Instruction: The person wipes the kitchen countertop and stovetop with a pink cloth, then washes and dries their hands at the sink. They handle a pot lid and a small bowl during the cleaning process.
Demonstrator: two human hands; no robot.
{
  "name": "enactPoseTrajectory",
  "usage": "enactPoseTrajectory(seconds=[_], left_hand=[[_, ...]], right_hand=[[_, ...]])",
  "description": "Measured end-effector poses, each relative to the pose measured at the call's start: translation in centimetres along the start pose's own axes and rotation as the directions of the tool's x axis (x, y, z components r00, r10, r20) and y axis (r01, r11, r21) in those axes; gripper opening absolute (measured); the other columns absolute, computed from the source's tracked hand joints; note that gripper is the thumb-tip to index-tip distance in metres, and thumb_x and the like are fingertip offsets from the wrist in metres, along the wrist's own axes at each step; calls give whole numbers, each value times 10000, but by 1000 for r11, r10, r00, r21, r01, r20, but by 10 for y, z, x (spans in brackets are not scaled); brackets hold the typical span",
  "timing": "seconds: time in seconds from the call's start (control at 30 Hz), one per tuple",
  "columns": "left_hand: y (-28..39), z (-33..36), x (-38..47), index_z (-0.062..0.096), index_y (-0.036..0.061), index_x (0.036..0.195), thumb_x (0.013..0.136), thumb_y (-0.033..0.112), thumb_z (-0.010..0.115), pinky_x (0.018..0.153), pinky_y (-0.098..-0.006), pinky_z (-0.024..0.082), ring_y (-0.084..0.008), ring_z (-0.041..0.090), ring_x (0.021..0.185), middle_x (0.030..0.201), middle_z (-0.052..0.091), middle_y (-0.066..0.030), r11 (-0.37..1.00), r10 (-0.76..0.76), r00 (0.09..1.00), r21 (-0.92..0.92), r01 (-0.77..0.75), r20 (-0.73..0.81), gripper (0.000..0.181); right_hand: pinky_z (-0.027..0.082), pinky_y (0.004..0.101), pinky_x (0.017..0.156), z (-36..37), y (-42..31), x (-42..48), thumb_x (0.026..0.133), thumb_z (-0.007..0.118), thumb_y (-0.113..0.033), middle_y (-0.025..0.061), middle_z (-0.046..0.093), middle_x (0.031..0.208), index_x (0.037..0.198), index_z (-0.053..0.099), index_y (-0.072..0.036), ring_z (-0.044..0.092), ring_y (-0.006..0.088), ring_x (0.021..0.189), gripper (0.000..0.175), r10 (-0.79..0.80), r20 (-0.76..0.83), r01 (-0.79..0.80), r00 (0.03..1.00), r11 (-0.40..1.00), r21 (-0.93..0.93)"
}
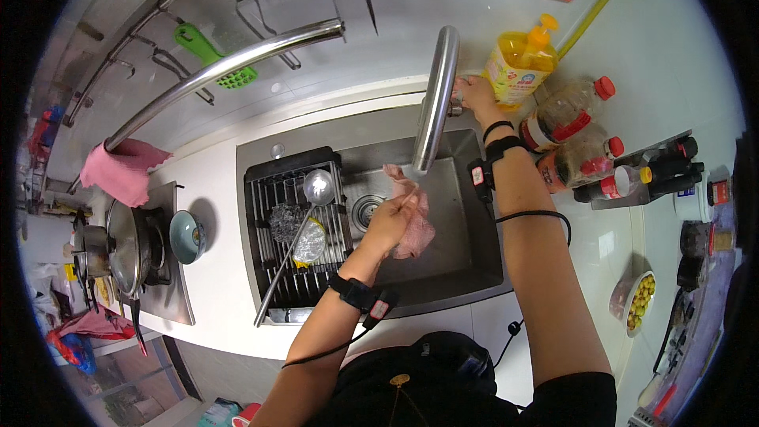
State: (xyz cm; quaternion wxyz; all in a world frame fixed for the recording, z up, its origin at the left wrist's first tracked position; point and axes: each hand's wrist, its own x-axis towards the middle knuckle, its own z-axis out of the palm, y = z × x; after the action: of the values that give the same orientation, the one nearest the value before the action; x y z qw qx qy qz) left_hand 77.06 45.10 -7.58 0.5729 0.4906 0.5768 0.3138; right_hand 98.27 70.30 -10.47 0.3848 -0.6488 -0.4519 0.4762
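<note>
My left hand (388, 222) holds a wet-looking pink cloth (418, 234) over the stainless steel sink (450, 219), just below the spout of the faucet (437, 95). The cloth hangs from my fingers on both sides, right of the drain strainer (366, 212). Behind the spout, my right hand (476, 95) reaches to the faucet's base; its fingertips are partly hidden there, so its grip cannot be made out. Whether water runs from the spout is unclear.
A drying rack (278, 273) over the sink's left side bears a ladle (319, 187), a steel wool scrubber (287, 222) and a sponge (309, 243). A dish soap bottle (516, 68) and plastic bottles (563, 112) crowd the right. A bowl (188, 237) stands left, near the stove (172, 290).
</note>
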Motion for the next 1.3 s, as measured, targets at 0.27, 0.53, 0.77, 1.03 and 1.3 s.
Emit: enactPoseTrajectory(seconds=[0.27, 0.53, 0.77, 1.03, 1.3], left_hand=[[-25, 16, 12, 577, 52, 1140, 971, 324, 456, 698, -345, 513, -202, 614, 831, 972, 643, -74, 625, -353, 918, -685, 376, 182, 342], [-16, 29, -11, 545, -17, 1196, 936, 287, 469, 843, -447, 486, -393, 575, 1003, 1096, 556, -282, 806, 89, 989, 592, -1, -119, 408], [-43, 29, -50, 529, 27, 1250, 832, 118, 559, 859, -418, 431, -383, 536, 1036, 1171, 534, -281, 873, 463, 868, 260, -413, -177, 429], [-87, 44, -3, 256, 42, 1443, 882, 183, 554, 767, -280, 486, -182, 566, 983, 1142, 563, -154, 726, -220, 966, -684, 70, -133, 650], [-42, 46, -12, 568, 42, 1107, 848, -39, 533, 650, -285, 508, -151, 616, 776, 888, 634, -59, 886, 59, 767, -320, -335, -640, 274]], right_hand=[[348, 372, 1019, 22, 60, -113, 885, 599, -191, 208, 513, 1249, 1233, 473, 51, 464, 310, 1203, 442, -439, -138, 448, 888, 893, 36], [418, 425, 984, 75, 80, -257, 979, 332, -457, 83, 571, 1209, 1243, 512, -98, 544, 277, 1111, 481, 346, 645, -732, 681, 311, 607], [449, 467, 967, 76, 70, -250, 991, 320, -338, 163, 540, 1254, 1265, 478, -63, 543, 339, 1117, 419, 221, 620, -639, 753, 475, 606], [408, 356, 988, 95, 52, -288, 1020, 266, -340, 114, 561, 1238, 1266, 475, -72, 524, 234, 1158, 420, 419, 374, -561, 827, 631, 535], [469, 386, 917, 88, 73, -256, 988, 329, -388, 134, 610, 1105, 1068, 552, -47, 588, 249, 1030, 414, 282, 484, -560, 828, 452, 694]])
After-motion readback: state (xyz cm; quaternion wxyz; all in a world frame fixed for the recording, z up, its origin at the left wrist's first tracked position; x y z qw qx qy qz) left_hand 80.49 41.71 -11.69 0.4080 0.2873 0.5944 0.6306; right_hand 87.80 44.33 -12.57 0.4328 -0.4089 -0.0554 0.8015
